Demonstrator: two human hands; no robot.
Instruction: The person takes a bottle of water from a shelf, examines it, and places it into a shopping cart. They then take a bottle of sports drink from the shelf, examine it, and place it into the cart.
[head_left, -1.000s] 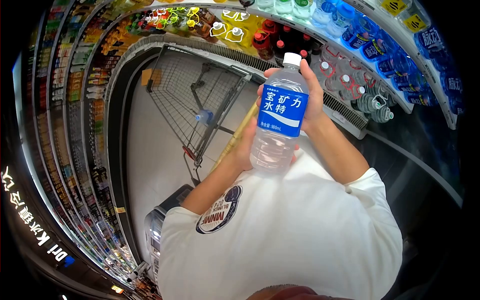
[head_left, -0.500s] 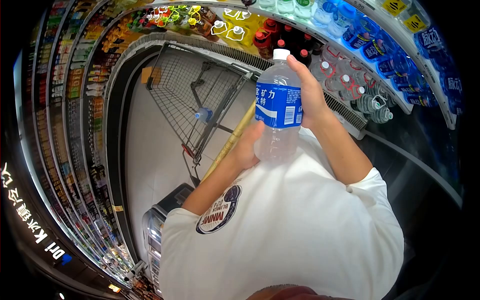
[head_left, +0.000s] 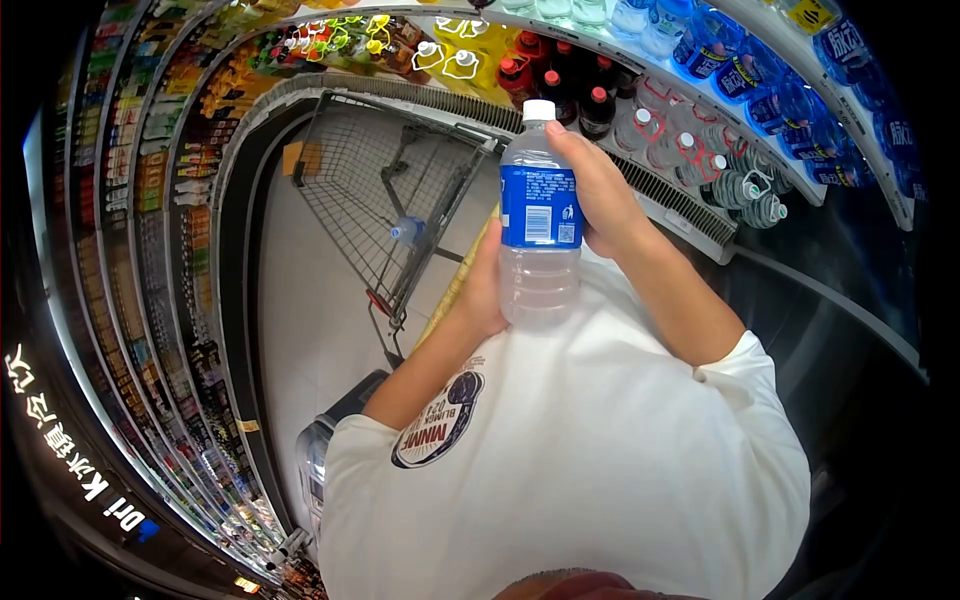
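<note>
Blue-labelled bottle [head_left: 540, 205] held between both hands [head_left: 605, 200]; grey floor [head_left: 300, 290] separates cart [head_left: 393, 172] from dark shelf edge [head_left: 238, 270].

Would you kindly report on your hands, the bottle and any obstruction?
Left hand, right hand both on bottle. Cap on, barcode facing camera. Shopping cart ahead left, not touching.

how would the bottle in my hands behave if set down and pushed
On its side, the held bottle would probably roll, given its rounded body. Upright, it may tip, being taller than wide. Its clear plastic likely flexes when squeezed.
</note>
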